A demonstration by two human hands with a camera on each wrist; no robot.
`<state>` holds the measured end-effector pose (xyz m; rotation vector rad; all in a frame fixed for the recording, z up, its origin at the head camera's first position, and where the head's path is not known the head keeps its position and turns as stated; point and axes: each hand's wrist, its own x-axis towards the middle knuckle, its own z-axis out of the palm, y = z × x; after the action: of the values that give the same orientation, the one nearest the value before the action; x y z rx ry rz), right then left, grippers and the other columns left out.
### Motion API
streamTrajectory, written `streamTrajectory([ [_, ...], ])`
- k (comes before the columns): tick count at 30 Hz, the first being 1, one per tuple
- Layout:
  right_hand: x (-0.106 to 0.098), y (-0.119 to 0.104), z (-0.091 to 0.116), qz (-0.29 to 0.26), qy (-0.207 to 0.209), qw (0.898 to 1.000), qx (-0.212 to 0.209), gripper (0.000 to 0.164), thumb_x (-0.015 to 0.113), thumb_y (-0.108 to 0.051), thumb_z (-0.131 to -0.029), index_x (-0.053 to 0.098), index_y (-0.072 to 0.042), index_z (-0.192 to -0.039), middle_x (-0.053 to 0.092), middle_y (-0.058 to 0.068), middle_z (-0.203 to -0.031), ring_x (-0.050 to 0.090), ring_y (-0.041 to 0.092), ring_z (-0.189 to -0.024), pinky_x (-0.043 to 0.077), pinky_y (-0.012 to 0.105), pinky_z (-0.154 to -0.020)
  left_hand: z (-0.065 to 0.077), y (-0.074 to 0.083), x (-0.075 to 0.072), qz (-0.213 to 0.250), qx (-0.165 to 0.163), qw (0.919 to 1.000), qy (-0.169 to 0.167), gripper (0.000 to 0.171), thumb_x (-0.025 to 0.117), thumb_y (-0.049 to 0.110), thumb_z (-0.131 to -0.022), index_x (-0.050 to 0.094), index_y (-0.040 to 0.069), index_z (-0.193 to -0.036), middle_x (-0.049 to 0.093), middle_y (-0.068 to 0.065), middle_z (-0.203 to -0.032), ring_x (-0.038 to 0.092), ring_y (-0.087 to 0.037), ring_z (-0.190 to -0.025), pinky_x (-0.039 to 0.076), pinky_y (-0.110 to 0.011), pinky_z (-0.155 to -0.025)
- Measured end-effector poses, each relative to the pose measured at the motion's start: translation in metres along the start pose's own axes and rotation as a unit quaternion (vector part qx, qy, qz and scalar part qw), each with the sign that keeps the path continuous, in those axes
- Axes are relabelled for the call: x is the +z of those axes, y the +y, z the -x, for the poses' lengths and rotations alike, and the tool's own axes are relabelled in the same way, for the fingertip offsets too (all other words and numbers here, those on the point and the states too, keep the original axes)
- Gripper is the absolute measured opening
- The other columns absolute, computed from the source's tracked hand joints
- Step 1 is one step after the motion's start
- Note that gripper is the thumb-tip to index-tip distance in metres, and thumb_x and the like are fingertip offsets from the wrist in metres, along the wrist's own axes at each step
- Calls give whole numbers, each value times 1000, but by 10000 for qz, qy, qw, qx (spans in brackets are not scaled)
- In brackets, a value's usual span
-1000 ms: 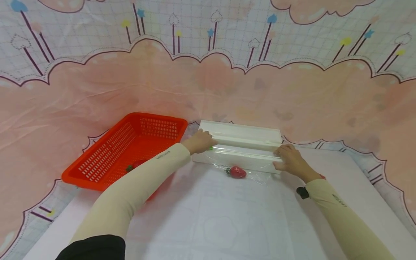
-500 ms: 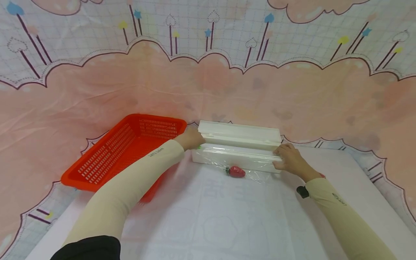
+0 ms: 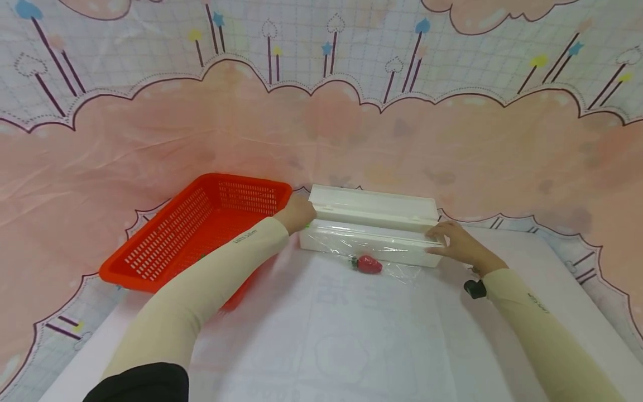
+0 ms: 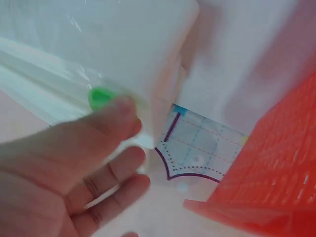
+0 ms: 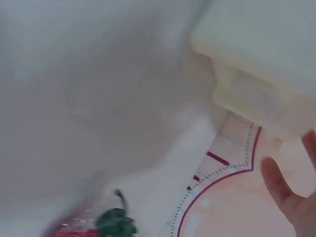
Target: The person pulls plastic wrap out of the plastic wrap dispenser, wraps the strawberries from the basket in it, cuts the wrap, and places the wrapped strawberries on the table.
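Observation:
A white cling film dispenser [image 3: 382, 252] lies with its lid [image 3: 374, 201] raised behind it. At its left end my left hand [image 3: 296, 214] has the thumb tip on the green slide cutter [image 4: 99, 97], with the lower fingers bent loosely beside the dispenser's end. My right hand [image 3: 462, 247] is by the dispenser's right end, its fingertips close to the corner and a gap between thumb and fingers. Clear cling film [image 3: 402, 272] hangs over the front onto the table. On that film lies a red strawberry [image 3: 369, 264] with green leaves, also partly seen in the right wrist view.
An orange-red plastic basket [image 3: 150, 254] stands left of the dispenser, partly behind my left sleeve [image 3: 211, 285]. A bit of green shows inside it at the sleeve's edge. White covering lies over the table [image 3: 361, 340], and a patterned cloth [image 3: 402, 145] hangs behind.
My left hand has slid left along the dispenser to its end, together with the green cutter. My right hand has loosened and shifted slightly right. The strawberry keeps its place.

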<state>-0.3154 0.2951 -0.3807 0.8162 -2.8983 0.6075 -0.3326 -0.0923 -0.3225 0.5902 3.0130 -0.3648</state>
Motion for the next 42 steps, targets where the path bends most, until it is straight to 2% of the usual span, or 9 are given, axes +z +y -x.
streamTrajectory([
  [3, -7, 4, 1, -500, -278, 9983, 128, 41, 71, -25, -82, 63, 0, -114, 58, 21, -119, 45, 38, -113, 43, 56, -90, 8, 13, -1, -2205, 370, 9741, 332, 21, 50, 11, -91, 71, 10, -93, 69, -5, -91, 60, -19, -86, 47, -33, -79],
  [6, -12, 6, 1, -794, -449, 9957, 187, 37, 68, -23, -85, 63, -1, -115, 56, 23, -123, 47, 40, -115, 42, 59, -92, 18, 26, -4, -2851, 61, 9571, 513, 24, 48, 15, -93, 70, 13, -99, 67, -3, -96, 59, -18, -89, 46, -31, -77],
  [12, -15, 0, 3, -854, -146, 9947, 547, 32, 57, -22, -93, 61, 1, -116, 55, 27, -126, 47, 45, -120, 37, 61, -98, 27, 64, -1, -2074, 773, 9612, 1650, 20, 57, 15, -88, 63, 13, -107, 62, -4, -103, 56, -21, -98, 45, -36, -91],
  [16, -2, -22, 4, -107, 1175, 9928, -216, 24, 63, -15, -88, 64, 2, -105, 64, 23, -112, 55, 41, -109, 42, 55, -92, 30, 91, 17, -1564, 1640, 9451, 2357, 22, 59, 18, -87, 60, 15, -108, 60, -3, -106, 56, -20, -101, 45, -34, -92],
  [20, 21, -57, 3, 1814, 2292, 9361, -1958, 23, 77, -13, -70, 67, -2, -87, 68, 12, -83, 62, 31, -82, 47, 47, -77, 28, 107, 34, -1459, 2146, 9253, 2767, 19, 56, 25, -89, 62, 16, -105, 62, 0, -105, 58, -17, -99, 46, -32, -91],
  [24, 40, -86, -2, 3139, 1942, 8814, -2947, 30, 80, -26, -67, 67, -6, -86, 67, 5, -80, 62, 24, -78, 49, 39, -72, 20, 116, 46, -1557, 2310, 9221, 2685, 26, 54, 31, -91, 64, 16, -110, 63, 2, -108, 58, -15, -103, 47, -31, -93],
  [27, 52, -95, -6, 3709, 1541, 8625, -3077, 31, 78, -31, -71, 65, -7, -86, 65, 3, -79, 60, 21, -77, 48, 36, -70, 13, 119, 53, -1678, 2302, 9198, 2698, 27, 54, 31, -92, 65, 16, -111, 63, 2, -108, 57, -15, -104, 47, -31, -94],
  [34, 68, -96, -15, 4087, 957, 8579, -2965, 26, 73, -30, -78, 66, -6, -85, 64, 3, -79, 59, 20, -74, 51, 37, -70, 2, 121, 63, -1925, 2190, 9090, 2977, 19, 57, 23, -89, 69, 18, -104, 64, 5, -107, 58, -13, -98, 46, -27, -85],
  [42, 71, -101, -18, 4317, 522, 8577, -2743, 23, 70, -29, -82, 67, -7, -89, 65, 3, -81, 57, 19, -76, 52, 36, -74, -2, 121, 65, -1951, 2079, 9178, 2765, 20, 56, 22, -91, 68, 20, -106, 66, 7, -102, 56, -11, -92, 44, -25, -80],
])
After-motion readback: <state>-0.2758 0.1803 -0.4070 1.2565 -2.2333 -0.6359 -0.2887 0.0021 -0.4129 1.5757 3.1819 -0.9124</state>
